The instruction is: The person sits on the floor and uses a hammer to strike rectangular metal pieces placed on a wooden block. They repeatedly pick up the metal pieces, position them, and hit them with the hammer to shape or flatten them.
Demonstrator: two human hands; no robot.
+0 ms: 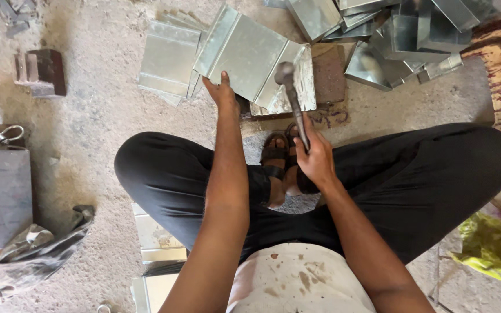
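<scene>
A: Surface? 
B: Rough concrete floor, person sitting cross-legged on it. 
A: Main item? 
B: Folded metal sheet, lying ahead of the knees, one end on a dark block. 
A: Hands? 
B: Left hand presses flat on the sheet's near edge, fingers not curled. Right hand clenched around a hammer, head raised over the sheet. 
A: Around it? 
B: Flat sheets stack just left, pile of bent metal pieces upper right, grey cloth far left.
</scene>
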